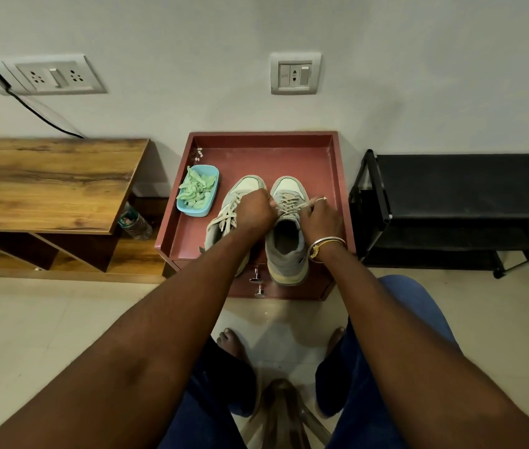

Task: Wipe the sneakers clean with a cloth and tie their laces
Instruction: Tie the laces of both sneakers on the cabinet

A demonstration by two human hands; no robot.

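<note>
Low in the frame, two forearms are stretched forward from the seated knees and meet over the red worktop (272, 157) at frame centre. The sneaker (286, 254) being laced is set straight ahead between the hands. Its long axis runs away from the viewer, heel nearest and toe toward the wall. Both hands are about equally near it. The left hand (256, 210) is curled tight at the left of the tongue, apparently gripping the lace (290, 207). The right hand (321, 218) is pinched on the lace's other end at the right. The lace is drawn across the eyelets between them, so a knot is judged to come next. The other sneaker (229, 218) lies just beside on the left, laces loose, partly hidden by the left forearm. Beyond it, a blue tub (198, 213) of green material is seen.
</note>
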